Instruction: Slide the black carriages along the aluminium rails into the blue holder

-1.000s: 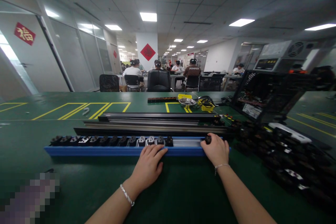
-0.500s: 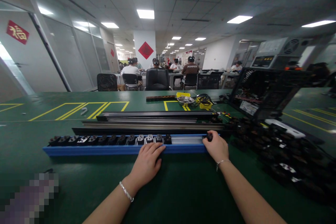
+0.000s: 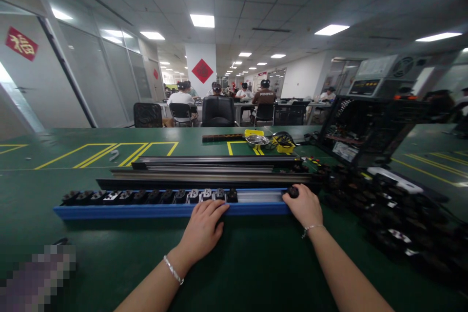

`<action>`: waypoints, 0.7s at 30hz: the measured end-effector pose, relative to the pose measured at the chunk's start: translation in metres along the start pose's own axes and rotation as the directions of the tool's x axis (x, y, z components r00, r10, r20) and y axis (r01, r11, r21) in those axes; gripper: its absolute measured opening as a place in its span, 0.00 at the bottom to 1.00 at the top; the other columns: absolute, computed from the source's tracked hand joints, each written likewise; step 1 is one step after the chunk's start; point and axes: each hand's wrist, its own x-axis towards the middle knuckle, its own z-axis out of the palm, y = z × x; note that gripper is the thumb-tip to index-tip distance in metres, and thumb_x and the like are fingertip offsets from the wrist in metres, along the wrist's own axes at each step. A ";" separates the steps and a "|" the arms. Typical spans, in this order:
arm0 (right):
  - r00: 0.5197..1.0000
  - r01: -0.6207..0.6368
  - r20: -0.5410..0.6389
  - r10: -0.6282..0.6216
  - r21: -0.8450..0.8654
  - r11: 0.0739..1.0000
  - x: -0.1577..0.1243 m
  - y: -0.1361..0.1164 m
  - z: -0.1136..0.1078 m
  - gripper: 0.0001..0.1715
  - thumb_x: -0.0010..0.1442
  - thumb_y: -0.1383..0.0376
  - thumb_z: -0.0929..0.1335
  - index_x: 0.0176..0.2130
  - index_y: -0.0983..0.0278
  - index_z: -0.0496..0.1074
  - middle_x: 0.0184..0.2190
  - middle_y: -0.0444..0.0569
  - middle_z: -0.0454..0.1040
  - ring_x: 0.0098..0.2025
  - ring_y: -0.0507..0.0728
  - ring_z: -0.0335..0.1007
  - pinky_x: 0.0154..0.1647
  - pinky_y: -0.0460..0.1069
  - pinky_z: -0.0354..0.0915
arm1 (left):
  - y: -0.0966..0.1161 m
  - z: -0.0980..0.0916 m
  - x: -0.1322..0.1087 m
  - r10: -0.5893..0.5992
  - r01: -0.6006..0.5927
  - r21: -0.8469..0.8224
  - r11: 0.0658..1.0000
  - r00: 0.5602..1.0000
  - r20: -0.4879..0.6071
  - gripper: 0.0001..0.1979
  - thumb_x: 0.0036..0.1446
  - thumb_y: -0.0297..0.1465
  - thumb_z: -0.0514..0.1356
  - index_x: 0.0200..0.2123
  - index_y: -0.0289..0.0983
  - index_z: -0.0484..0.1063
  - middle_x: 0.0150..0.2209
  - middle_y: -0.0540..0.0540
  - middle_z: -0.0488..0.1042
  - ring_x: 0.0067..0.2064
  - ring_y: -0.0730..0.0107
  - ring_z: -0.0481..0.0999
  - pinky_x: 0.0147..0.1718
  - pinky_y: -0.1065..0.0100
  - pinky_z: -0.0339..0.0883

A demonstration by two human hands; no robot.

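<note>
Broad silvery left bracelet (image 3: 173, 270) and finer, dangling-ended right bracelet (image 3: 313, 226)

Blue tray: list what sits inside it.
Blocks, mostly dark, line the blue tray from the left past the middle; then comes a bare stretch. The right hand holds a black part near the right end, hiding whatever lies behind its palm.

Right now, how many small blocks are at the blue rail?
14: 13 blocks form a row from the left end of the blue rail to beyond the left hand; 1 dark block is in the right hand, which may hide others.
</note>
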 end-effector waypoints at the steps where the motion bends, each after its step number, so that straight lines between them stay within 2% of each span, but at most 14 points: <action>1: 1.000 -0.001 -0.006 0.001 0.005 1.000 0.001 0.001 0.001 0.22 0.48 0.58 0.63 0.43 0.64 0.70 0.48 0.55 0.68 0.49 0.61 0.63 0.51 0.54 0.56 | 0.000 0.000 0.000 -0.002 0.002 0.001 1.000 1.000 0.001 0.26 0.53 0.26 0.54 0.55 0.47 0.60 0.55 0.50 0.66 0.56 0.62 0.60 0.56 0.53 0.54; 12: 0.996 -0.078 0.056 0.074 0.059 0.995 0.005 0.003 -0.008 0.22 0.49 0.60 0.61 0.44 0.63 0.69 0.45 0.52 0.71 0.45 0.61 0.66 0.46 0.52 0.60 | 0.001 -0.001 0.000 -0.009 0.009 0.004 1.000 1.000 0.000 0.25 0.53 0.26 0.54 0.55 0.47 0.60 0.55 0.51 0.66 0.56 0.63 0.60 0.56 0.53 0.54; 21: 0.996 -0.083 0.039 0.080 0.070 0.994 0.006 0.006 -0.007 0.23 0.49 0.60 0.61 0.45 0.63 0.68 0.42 0.52 0.72 0.43 0.60 0.66 0.44 0.52 0.61 | 0.001 0.000 0.001 0.001 -0.001 -0.001 1.000 1.000 -0.013 0.25 0.53 0.25 0.54 0.54 0.47 0.62 0.54 0.50 0.66 0.55 0.62 0.61 0.54 0.54 0.55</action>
